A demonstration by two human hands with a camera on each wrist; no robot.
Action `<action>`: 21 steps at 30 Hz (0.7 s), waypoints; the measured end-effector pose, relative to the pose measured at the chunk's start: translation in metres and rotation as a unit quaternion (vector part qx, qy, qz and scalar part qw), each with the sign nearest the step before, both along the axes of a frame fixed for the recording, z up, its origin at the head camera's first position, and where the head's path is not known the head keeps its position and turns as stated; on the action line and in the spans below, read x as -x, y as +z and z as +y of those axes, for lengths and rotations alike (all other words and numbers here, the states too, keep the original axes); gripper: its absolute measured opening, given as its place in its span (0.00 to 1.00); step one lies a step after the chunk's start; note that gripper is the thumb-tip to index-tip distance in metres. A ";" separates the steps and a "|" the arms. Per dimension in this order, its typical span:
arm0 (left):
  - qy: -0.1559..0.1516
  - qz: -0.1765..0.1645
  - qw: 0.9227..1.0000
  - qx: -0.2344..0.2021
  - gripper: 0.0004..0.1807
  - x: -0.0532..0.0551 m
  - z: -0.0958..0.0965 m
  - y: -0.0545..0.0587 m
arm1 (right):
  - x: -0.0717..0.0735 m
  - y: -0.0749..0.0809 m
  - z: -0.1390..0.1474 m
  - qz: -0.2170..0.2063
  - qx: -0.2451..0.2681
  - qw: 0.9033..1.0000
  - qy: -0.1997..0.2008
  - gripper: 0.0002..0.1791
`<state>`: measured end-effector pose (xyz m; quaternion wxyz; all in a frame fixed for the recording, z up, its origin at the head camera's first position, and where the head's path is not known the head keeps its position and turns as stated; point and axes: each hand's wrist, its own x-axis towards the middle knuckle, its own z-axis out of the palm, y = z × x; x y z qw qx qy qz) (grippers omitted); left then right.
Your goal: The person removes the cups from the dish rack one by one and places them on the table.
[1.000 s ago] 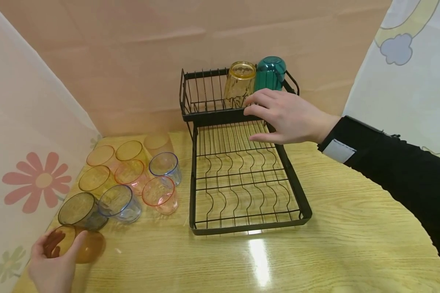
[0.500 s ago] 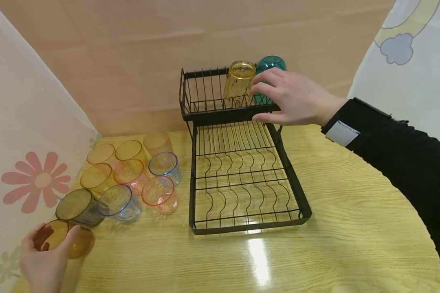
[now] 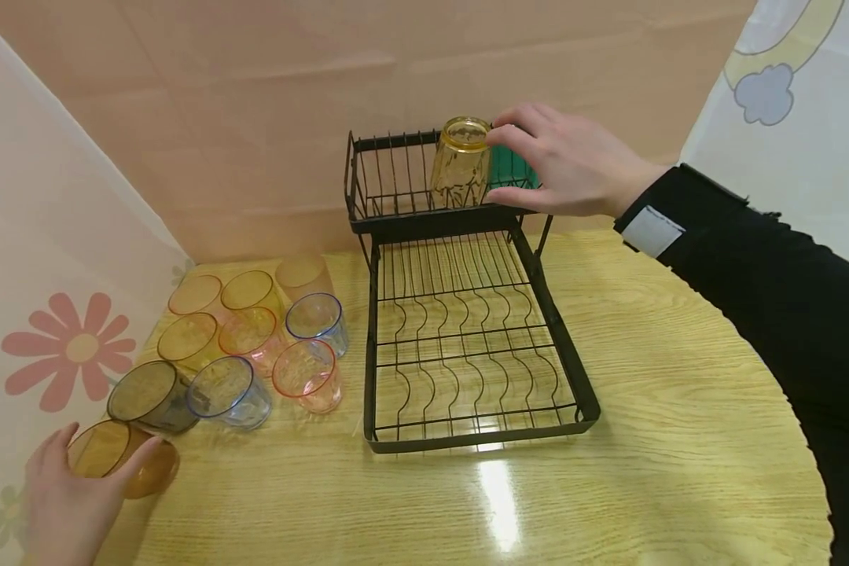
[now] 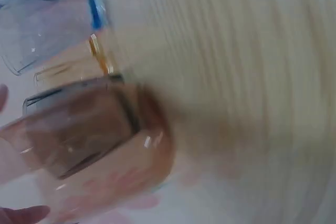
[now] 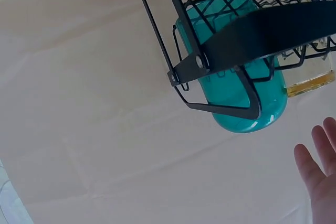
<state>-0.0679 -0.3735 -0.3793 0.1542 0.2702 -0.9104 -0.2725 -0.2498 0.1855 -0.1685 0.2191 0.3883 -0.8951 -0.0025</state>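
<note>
In the head view, the fingers and thumb of my left hand [image 3: 71, 491] spread around an amber glass [image 3: 153, 469] at the lower left. The left wrist view shows this amber glass [image 4: 152, 150] blurred, with a gap beside one fingertip. A grey glass [image 3: 157, 397] stands just behind it. My right hand [image 3: 566, 161] reaches up to the rack's upper tier, fingers spread, in front of a teal glass [image 3: 511, 167] and partly hiding it. In the right wrist view, these fingers are apart from the upside-down teal glass [image 5: 247, 98]. Beside it is an upside-down yellow glass [image 3: 462, 169].
A black two-tier dish rack [image 3: 481, 442] stands on the wooden table [image 3: 290, 503]. To its left several coloured glasses are grouped upright, among them a blue-rimmed glass [image 3: 229, 397] and a red-rimmed glass [image 3: 310, 377]. Cloth hangs behind and at both sides.
My right hand has risen towards the teal glass. The left hand has moved left and spread wider; the amber glass has shifted left, and the grey glass slightly back.
</note>
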 end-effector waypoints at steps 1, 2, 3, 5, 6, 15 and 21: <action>-0.015 0.004 0.999 0.031 0.57 -0.001 0.000 0.002 | 0.001 0.001 -0.001 -0.004 -0.002 1.000 -0.006 0.36; -0.029 0.009 0.998 0.061 0.59 -0.001 0.001 0.005 | 0.002 0.001 -0.001 -0.007 -0.002 1.000 -0.011 0.36; -0.043 0.023 0.995 0.082 0.60 0.000 0.002 0.008 | 0.003 0.002 -0.002 -0.011 -0.004 1.000 -0.018 0.37; -0.067 0.050 0.991 0.108 0.60 0.002 0.009 0.016 | 0.005 0.003 -0.004 -0.019 -0.007 0.999 -0.031 0.38; -0.084 0.066 0.987 0.118 0.59 0.004 0.013 0.021 | 0.006 0.003 -0.005 -0.024 -0.009 0.999 -0.037 0.38; -0.221 0.133 0.943 0.211 0.57 0.033 0.063 0.056 | 0.015 0.006 -0.018 -0.056 -0.023 0.996 -0.065 0.42; -0.269 0.161 0.919 0.239 0.59 0.054 0.098 0.077 | 0.022 0.013 -0.025 -0.067 -0.032 0.994 -0.077 0.44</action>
